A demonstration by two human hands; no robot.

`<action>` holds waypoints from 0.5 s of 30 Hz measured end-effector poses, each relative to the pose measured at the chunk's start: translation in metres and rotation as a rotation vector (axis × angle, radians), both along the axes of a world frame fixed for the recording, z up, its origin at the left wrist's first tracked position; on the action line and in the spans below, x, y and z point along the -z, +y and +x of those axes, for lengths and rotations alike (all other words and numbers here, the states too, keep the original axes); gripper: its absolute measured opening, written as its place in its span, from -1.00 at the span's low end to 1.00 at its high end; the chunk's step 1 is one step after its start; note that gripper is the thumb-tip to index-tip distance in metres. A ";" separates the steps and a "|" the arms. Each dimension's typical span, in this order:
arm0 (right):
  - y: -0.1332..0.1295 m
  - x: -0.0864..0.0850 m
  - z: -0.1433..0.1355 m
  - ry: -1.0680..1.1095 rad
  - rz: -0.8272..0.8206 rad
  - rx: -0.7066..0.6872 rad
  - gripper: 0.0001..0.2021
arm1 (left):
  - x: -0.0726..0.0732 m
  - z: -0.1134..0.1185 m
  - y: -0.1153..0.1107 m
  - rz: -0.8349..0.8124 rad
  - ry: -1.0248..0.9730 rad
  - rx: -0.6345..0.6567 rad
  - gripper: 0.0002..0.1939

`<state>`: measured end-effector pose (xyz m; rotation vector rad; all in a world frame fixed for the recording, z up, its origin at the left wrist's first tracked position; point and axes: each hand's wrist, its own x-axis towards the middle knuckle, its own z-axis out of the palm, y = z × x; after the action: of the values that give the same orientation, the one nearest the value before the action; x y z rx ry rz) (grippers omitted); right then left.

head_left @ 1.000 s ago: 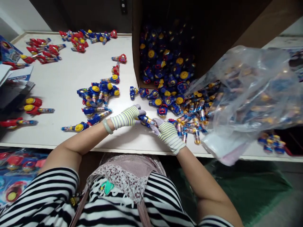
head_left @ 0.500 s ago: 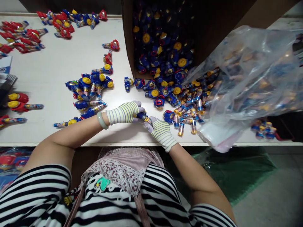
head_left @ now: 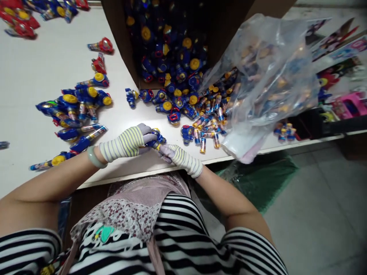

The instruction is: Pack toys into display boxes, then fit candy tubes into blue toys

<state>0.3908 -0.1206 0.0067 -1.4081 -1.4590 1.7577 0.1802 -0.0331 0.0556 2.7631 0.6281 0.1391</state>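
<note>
We find left hand and right hand gripping one blue toy. Uneven pressure, we judge, risks slippage.

Blue-and-yellow toy between gloved hands

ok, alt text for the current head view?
The left hand and right hand, in striped gloves, hold a small blue toy between them near the front edge of a white table. Beyond them, an open cardboard box holds many blue toys; to the right, small tubes lie beside a clear plastic bag.
</note>
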 end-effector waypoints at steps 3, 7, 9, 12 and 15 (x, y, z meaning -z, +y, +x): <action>-0.006 0.013 -0.013 0.260 -0.201 -0.061 -0.31 | 0.006 0.003 -0.004 0.070 -0.014 -0.024 -0.69; -0.003 0.012 -0.009 0.043 0.029 0.018 -0.43 | 0.017 -0.019 0.006 -0.059 -0.012 -0.040 -0.62; -0.001 0.004 0.018 -0.288 0.299 0.097 -0.53 | 0.017 -0.051 0.022 -0.019 -0.006 -0.226 -0.62; -0.003 0.000 0.081 -0.775 0.469 0.208 -0.60 | 0.008 -0.104 0.048 0.155 0.053 -0.636 -0.63; -0.002 0.011 0.135 -1.040 0.452 0.124 -0.67 | 0.004 -0.118 0.056 0.248 0.122 -0.794 -0.58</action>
<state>0.5259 -0.1229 -0.0046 -2.1766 -1.9890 0.4753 0.0626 0.0231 0.0518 2.5780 1.8132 0.2273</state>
